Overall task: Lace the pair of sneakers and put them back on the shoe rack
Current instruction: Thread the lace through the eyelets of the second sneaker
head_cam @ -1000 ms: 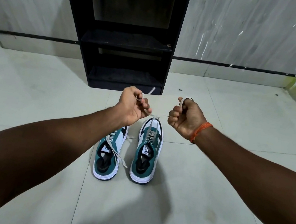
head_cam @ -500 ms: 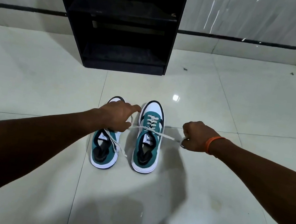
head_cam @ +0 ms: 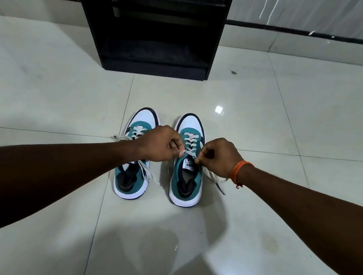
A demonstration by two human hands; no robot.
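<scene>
Head view: two sneakers sit side by side on the tiled floor [head_cam: 297, 122], toes toward the black rack [head_cam: 146, 24], which stands well apart from them against the wall. The left hand [head_cam: 160, 143] and right hand [head_cam: 218, 156] meet over the right sneaker [head_cam: 187, 176], just above its tongue. Each hand is pinched shut on a part of the lace [head_cam: 188, 154], the fingertips nearly touching each other at the top eyelets. The lace criss-crosses the rows below them up to that point. Its loose tail trails past the right wrist, by the orange band [head_cam: 239, 170], onto the floor.

A second ago both hands were raised high, drawing the lace ends upward; half a second ago they were spread wide, pulling the lace taut to each side. Now they have come down and closed in together at the top of the shoe. I judge this to mean the threading of this sneaker is done and the tightening too, and that the knot is being started.

The left sneaker [head_cam: 132, 177] lies partly under the left forearm. Its lace [head_cam: 146, 172] is threaded at the toe rows, but the ends hang loose on both sides, untied. So that shoe looks to need finishing, and both shoes are not yet on the rack.
</scene>
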